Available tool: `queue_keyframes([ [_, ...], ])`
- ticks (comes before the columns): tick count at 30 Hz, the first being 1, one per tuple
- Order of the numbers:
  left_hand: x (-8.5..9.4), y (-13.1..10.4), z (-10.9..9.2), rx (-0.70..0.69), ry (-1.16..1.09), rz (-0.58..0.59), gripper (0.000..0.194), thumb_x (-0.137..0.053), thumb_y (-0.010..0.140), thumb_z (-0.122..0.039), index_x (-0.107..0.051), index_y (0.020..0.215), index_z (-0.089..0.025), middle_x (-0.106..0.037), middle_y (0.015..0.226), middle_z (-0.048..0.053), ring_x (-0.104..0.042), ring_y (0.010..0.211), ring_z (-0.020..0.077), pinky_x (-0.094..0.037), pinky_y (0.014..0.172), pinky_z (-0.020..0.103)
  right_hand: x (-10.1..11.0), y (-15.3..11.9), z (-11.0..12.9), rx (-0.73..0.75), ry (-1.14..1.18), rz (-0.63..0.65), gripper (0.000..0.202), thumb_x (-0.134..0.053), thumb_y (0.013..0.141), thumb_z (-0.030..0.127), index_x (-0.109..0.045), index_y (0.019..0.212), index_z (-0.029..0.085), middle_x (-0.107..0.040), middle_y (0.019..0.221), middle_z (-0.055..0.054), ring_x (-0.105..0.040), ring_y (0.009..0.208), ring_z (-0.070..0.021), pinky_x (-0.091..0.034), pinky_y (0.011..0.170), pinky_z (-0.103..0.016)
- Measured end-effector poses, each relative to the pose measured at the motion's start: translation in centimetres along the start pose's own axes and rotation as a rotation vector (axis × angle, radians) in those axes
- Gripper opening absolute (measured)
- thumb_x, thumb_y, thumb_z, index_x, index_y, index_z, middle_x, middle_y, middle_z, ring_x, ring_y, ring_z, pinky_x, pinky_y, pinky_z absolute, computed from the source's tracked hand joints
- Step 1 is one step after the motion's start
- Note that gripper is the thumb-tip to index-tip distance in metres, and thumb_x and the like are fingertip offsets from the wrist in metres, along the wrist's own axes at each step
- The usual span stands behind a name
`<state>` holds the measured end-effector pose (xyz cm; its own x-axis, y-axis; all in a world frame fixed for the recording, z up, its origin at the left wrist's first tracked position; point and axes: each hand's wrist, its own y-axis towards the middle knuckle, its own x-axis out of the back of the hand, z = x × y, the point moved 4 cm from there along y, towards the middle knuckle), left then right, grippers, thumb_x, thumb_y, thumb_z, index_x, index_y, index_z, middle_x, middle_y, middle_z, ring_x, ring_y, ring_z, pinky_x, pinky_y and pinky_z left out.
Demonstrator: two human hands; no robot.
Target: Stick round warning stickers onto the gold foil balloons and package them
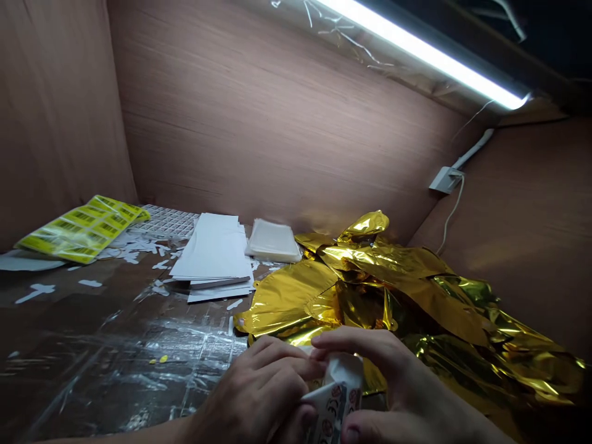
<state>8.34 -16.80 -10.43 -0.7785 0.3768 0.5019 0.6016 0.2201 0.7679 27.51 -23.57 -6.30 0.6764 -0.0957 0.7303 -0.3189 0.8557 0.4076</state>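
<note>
The left hand (261, 391) and right hand (393, 382) are gripping a printed white packet (333, 394) between curled fingers, near gold foil balloons (370, 277).

foil pile (370, 271) shiny gold, greenish glints at right. label sheets (78, 228) bright yellow, black barcode blocks in rows. card stack (213, 246) plain white. small squares stack (274, 239) milky off-white. grid sheet (169, 221) white, repeating dark marks. packet (330, 407) between my hands white, dark printed symbols, ce mark. tabletop (115, 333) dark brown, whitish glare streaks. walls (277, 123) pinkish brown, faint grain.
</note>
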Motion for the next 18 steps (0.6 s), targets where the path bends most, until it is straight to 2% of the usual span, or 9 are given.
queue_keyframes([
  [2, 0.1, -0.1, 0.0, 0.005, -0.069, -0.019, 0.024, -0.055, 0.089, -0.004, -0.061, 0.103, -0.022, -0.077, 0.114, 0.003, -0.069, 0.105, 0.019, -0.053, 0.097, 0.032, 0.3, -0.4, -0.5, -0.074, -0.012, -0.059, 0.06, -0.087, 0.079, 0.047, -0.063, 0.133, 0.034, -0.076, 0.113, -0.003, -0.074, 0.098, -0.023, -0.061, 0.084, -0.03],
  [6, 0.1, -0.5, 0.8, 0.065, -0.132, -0.107, 0.019, -0.051, 0.092, -0.01, -0.063, 0.101, -0.021, -0.072, 0.089, 0.003, -0.067, 0.081, 0.0173, -0.055, 0.076, 0.028, 1.3, -0.6, -0.8, -0.246, -0.071, -0.064, 0.021, -0.077, 0.089, 0.037, -0.073, 0.105, 0.025, -0.072, 0.085, -0.003, -0.068, 0.074, -0.0199, -0.058, 0.065, -0.027],
  [8, 0.1, -0.7, 1.4, 0.15, -0.17, -0.118, 0.014, -0.05, 0.095, -0.015, -0.064, 0.096, -0.02, -0.067, 0.079, 0.002, -0.064, 0.07, 0.0149, -0.053, 0.063, 0.023, 1.7, -0.7, -0.7, -0.345, -0.005, -0.053, 0.019, -0.071, 0.094, 0.039, -0.073, 0.105, 0.023, -0.072, 0.083, -0.004, -0.067, 0.073, -0.0203, -0.057, 0.061, -0.028],
  [10, 0.0, -0.8, 1.8, 0.205, -0.22, -0.092, 0.012, -0.053, 0.096, -0.017, -0.065, 0.097, -0.019, -0.067, 0.079, 0.001, -0.065, 0.065, 0.0128, -0.051, 0.057, 0.02, 1.8, -0.8, -0.6, -0.416, 0.084, -0.026, 0.025, -0.067, 0.096, 0.042, -0.073, 0.11, 0.022, -0.072, 0.085, -0.006, -0.068, 0.074, -0.0211, -0.056, 0.059, -0.028],
  [12, 0.0, -0.8, 1.9, 0.235, -0.243, -0.104, 0.018, -0.063, 0.092, -0.02, -0.067, 0.11, -0.021, -0.073, 0.09, 0.0, -0.07, 0.072, 0.0133, -0.055, 0.063, 0.02, 1.5, -0.9, -0.6, -0.462, 0.131, 0.015, 0.029, -0.065, 0.097, 0.046, -0.073, 0.109, 0.022, -0.071, 0.085, -0.005, -0.066, 0.074, -0.0208, -0.056, 0.061, -0.028],
  [14, 0.2, -0.8, 2.1, 0.277, -0.243, -0.16, 0.041, -0.076, 0.085, -0.023, -0.066, 0.125, -0.023, -0.077, 0.106, 0.001, -0.074, 0.087, 0.0164, -0.059, 0.077, 0.023, 1.0, -1.0, -0.6, -0.481, 0.13, 0.047, 0.03, -0.065, 0.097, 0.047, -0.074, 0.108, 0.022, -0.07, 0.086, -0.006, -0.066, 0.078, -0.0212, -0.056, 0.065, -0.029],
  [15, 0.2, -0.8, 2.2, 0.303, -0.254, -0.163, 0.046, -0.079, 0.084, -0.023, -0.066, 0.128, -0.024, -0.077, 0.109, 0.001, -0.075, 0.092, 0.0171, -0.059, 0.081, 0.023, 0.8, -1.0, -0.7, -0.477, 0.126, 0.064, 0.03, -0.065, 0.096, 0.047, -0.075, 0.108, 0.022, -0.07, 0.088, -0.006, -0.067, 0.08, -0.0218, -0.057, 0.067, -0.029],
  [16, 0.0, -0.7, 2.3, 0.33, -0.284, -0.134, 0.042, -0.079, 0.085, -0.023, -0.069, 0.126, -0.025, -0.078, 0.108, 0.001, -0.075, 0.092, 0.0165, -0.058, 0.081, 0.023, 0.6, -1.0, -0.8, -0.468, 0.125, 0.085, 0.03, -0.066, 0.096, 0.047, -0.075, 0.108, 0.022, -0.071, 0.09, -0.007, -0.068, 0.082, -0.0226, -0.057, 0.069, -0.03],
  [18, -0.5, -0.5, 2.6, 0.399, -0.344, -0.032, 0.02, -0.071, 0.093, -0.022, -0.076, 0.112, -0.023, -0.08, 0.095, -0.001, -0.073, 0.082, 0.0138, -0.056, 0.073, 0.02, 0.3, -1.1, -1.0, -0.451, 0.128, 0.114, 0.031, -0.066, 0.096, 0.048, -0.075, 0.112, 0.023, -0.073, 0.095, -0.008, -0.07, 0.085, -0.0238, -0.059, 0.072, -0.032],
])
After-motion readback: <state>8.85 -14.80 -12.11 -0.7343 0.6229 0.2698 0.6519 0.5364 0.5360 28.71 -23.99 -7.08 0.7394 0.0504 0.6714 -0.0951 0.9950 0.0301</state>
